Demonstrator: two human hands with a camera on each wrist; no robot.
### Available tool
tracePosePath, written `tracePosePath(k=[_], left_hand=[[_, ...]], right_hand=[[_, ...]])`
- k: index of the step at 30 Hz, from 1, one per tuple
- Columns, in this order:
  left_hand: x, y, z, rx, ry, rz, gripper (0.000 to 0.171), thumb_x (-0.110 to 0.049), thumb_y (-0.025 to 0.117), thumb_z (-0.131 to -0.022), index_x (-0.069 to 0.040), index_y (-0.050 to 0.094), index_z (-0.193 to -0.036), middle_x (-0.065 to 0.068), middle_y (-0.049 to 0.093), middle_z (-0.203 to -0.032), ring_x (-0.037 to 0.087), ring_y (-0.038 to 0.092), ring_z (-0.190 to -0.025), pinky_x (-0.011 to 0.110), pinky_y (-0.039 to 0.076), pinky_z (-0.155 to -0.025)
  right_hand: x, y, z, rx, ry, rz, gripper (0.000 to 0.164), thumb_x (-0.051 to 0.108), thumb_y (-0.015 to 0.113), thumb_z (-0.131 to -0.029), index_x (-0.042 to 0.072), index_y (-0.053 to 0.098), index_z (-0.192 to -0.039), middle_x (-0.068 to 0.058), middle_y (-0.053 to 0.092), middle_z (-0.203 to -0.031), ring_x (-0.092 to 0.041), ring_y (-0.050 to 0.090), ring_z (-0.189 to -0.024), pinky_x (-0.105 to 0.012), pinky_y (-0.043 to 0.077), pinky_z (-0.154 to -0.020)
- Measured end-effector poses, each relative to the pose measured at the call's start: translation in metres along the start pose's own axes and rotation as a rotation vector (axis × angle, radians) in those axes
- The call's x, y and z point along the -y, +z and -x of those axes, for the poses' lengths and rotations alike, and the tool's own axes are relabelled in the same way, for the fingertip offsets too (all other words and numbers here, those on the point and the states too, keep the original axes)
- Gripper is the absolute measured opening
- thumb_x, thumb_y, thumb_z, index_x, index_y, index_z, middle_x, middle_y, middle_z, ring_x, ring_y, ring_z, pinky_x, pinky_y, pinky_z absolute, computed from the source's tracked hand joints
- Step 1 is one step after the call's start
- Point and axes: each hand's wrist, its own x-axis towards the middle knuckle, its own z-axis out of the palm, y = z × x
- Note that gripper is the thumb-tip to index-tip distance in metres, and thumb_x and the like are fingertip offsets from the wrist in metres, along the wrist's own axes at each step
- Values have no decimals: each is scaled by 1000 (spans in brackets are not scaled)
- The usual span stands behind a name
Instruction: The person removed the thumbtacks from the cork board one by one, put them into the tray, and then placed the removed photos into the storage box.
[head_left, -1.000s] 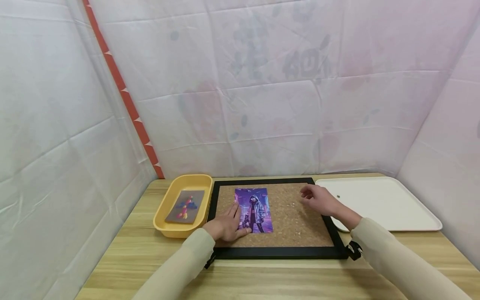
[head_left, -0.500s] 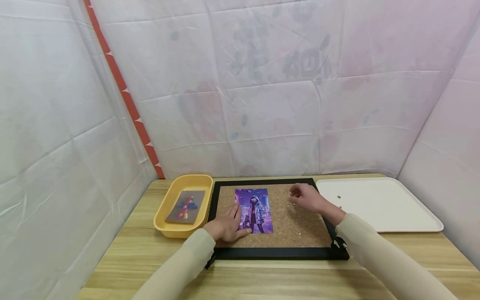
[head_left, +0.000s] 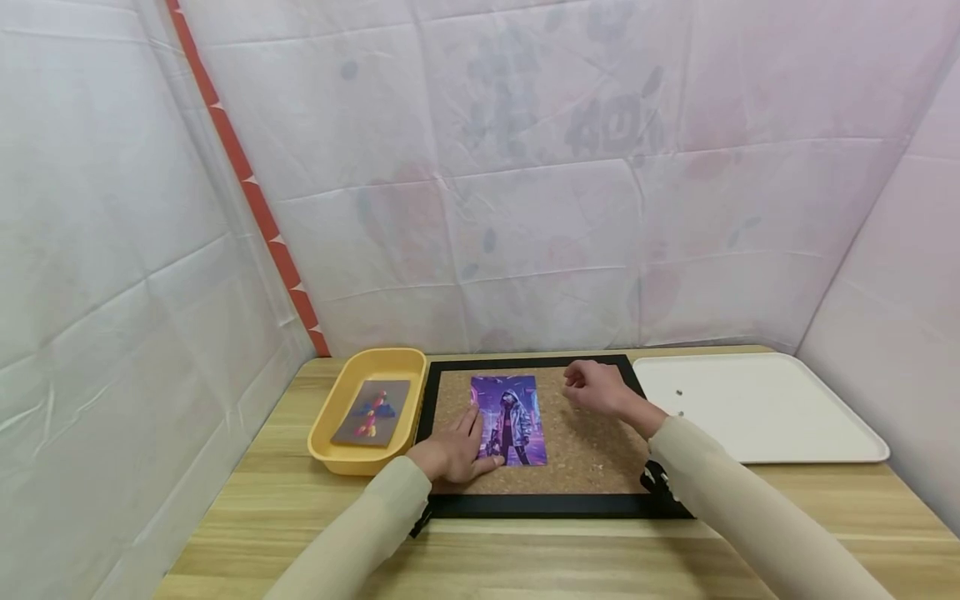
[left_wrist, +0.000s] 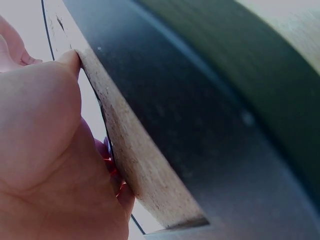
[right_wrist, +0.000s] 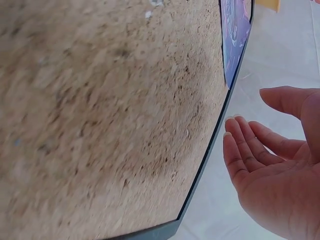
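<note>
A purple picture card (head_left: 517, 421) of a hooded figure lies on the cork board (head_left: 592, 454), left of its middle. My left hand (head_left: 453, 446) rests flat over the card's left edge, thumb at its lower part and fingers spread. In the left wrist view the palm of the left hand (left_wrist: 45, 135) lies beside the black frame. My right hand (head_left: 600, 390) hovers over the board's upper right, to the right of the card. Seen from the right wrist, the right hand (right_wrist: 280, 160) has loosely bent fingers, the thumb apart, and nothing between them.
A yellow tray (head_left: 322, 446) with a grey picture card (head_left: 372, 412) stands left of the board. To the right lies a white tray (head_left: 780, 408) with a couple of tiny dark objects (head_left: 679, 392) near its left side. White cloth walls (head_left: 525, 208) enclose the table.
My right hand has moved left across the board, from near its right edge toward the card. The left hand and the card have stayed in place.
</note>
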Motion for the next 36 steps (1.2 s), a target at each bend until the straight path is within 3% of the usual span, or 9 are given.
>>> tracePosePath(k=[12,26,36], left_hand=[[0,-1,2,-2,-2,-7,87,-64,39,-104,-2,20,-163,15,9,-171,28,12,-158,41,21,-125],[-1,-1,2,-2,1,0,86,-62,40,-104,-2,21,-162,15,11,-171,28,13,-158,40,21,-126],[2,1,-1,-1,-6,-13,89,-66,37,-103,-3,20,-163,14,10,-172,28,13,-158,40,21,-125]], right_hand=[[6,11,-16,40,51,-78,36,10,63,-98,-12,59,-126,-20,67,-113,-34,64,-106,-49,56,-90],[13,25,-33,73,131,-87,41,6,65,-96,-11,56,-131,-22,64,-122,-35,62,-114,-50,53,-97],[18,33,-39,64,135,-75,35,5,68,-95,-12,59,-124,-21,65,-115,-31,62,-105,-47,55,-91]])
